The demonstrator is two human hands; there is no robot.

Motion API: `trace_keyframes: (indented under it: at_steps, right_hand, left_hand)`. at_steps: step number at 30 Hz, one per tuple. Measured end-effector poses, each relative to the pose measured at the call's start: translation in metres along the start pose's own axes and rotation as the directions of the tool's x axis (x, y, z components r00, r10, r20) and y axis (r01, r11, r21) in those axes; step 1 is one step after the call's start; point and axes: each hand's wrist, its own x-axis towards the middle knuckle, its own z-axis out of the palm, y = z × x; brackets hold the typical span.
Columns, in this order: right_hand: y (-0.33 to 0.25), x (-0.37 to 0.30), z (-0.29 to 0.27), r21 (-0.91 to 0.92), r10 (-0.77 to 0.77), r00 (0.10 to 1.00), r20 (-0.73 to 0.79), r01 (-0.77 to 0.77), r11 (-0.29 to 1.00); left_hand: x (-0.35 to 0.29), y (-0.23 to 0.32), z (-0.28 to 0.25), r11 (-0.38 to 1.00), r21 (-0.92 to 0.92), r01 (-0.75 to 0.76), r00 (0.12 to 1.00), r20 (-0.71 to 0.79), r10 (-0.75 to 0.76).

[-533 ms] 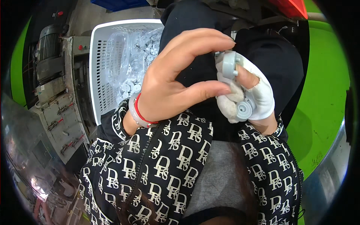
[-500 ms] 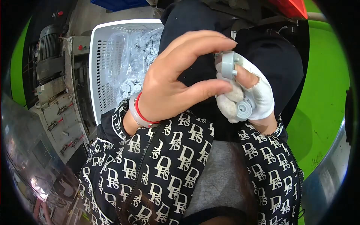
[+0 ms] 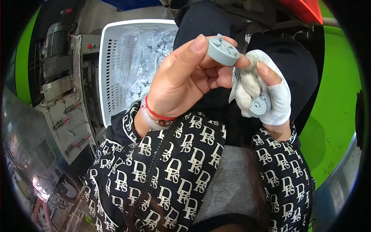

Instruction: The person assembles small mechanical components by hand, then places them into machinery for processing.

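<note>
My bare left hand (image 3: 170,83) holds a round grey plastic part (image 3: 223,52) by its edge, between thumb and fingers. Its spoked face is tilted up, and a small peg rises from the rim. Close by on the right, my right hand (image 3: 279,94) wears a white glove with the thumb tip bare. Its fingers are curled round a second grey plastic part (image 3: 259,106), whose ringed end shows at the palm. A thin pale sliver (image 3: 232,91) sticks out beside the gloved fingers; its kind is unclear.
Left of my legs stands a white slotted basket (image 3: 105,73) with a clear plastic bag (image 3: 127,54) and many grey round parts (image 3: 140,89). Farther left is a machine with a motor (image 3: 58,40) and metal panel (image 3: 69,131). A red container (image 3: 303,9) shows at upper right.
My left hand has taken the grey part from the right hand's thumb and fingers and turned it face up, moving slightly left. The second part stays in the gloved hand.
</note>
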Motion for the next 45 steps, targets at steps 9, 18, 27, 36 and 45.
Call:
trace_keyframes:
  at_steps: [9, 18, 27, 36, 45]
  right_hand:
    - [0.007, 0.000, 0.005, -0.087, -0.116, 0.991, -0.066, 0.110, 0.990]
    - [0.014, 0.001, 0.001, -0.726, -0.526, 0.849, 0.047, 0.391, 0.566]
    - [0.010, -0.003, 0.000, -0.809, -0.532, 0.844, 0.071, 0.360, 0.464]
    - [0.011, -0.002, 0.000, -0.828, -0.549, 0.833, 0.066, 0.353, 0.435]
    - [0.005, 0.000, 0.006, -0.790, -0.446, 0.892, -0.079, 0.216, 0.573]
  left_hand:
    - [0.004, -0.004, 0.004, 0.982, -0.177, 0.069, 0.996, -0.049, -0.079]
    - [0.004, -0.010, 0.014, 0.970, 0.217, 0.113, 0.951, -0.307, -0.042]
    - [0.004, -0.010, 0.012, 0.984, 0.123, 0.129, 0.954, -0.287, -0.089]
    - [0.004, -0.010, 0.012, 0.960, 0.220, 0.174, 0.943, -0.318, -0.098]
    - [0.005, -0.017, 0.010, 0.958, 0.287, -0.014, 0.959, -0.266, 0.093]
